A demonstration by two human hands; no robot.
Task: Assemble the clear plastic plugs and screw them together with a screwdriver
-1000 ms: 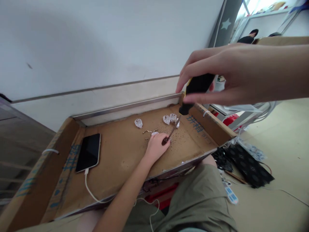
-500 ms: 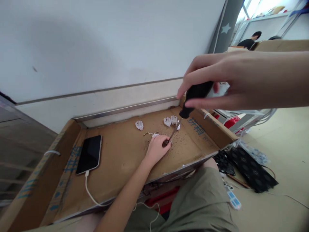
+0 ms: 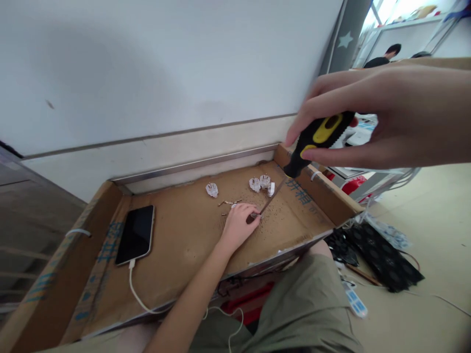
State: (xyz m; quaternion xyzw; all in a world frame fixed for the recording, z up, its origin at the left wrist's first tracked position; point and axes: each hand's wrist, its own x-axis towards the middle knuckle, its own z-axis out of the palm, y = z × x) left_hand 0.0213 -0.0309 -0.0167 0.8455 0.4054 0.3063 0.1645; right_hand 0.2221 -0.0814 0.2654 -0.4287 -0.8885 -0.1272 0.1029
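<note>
My right hand [image 3: 353,115] grips the black and yellow handle of a screwdriver [image 3: 319,137] between thumb and fingers. The shaft slants down and left to my left hand [image 3: 242,220], which rests on the cardboard with its fingers curled round a small part, mostly hidden, at the screwdriver's tip. Behind it are clear plastic plug pieces with metal pins: one plug piece [image 3: 212,189] alone at the left, and a plug piece [image 3: 254,184] close beside another plug piece [image 3: 265,181]. A small white piece [image 3: 271,189] stands near the shaft. Metal bits [image 3: 228,202] lie by my left fingers.
The cardboard tray [image 3: 176,274] has raised sides and dark crumbs scattered at its right. A phone [image 3: 135,234] with a white cable [image 3: 138,294] lies at the left. A wall rises behind. A power strip [image 3: 356,301] and black bags [image 3: 384,257] lie on the floor; a person [image 3: 379,60] is farther off.
My right hand has shifted slightly right and the screwdriver handle has turned, so its yellow part now shows. My left hand stays in place.
</note>
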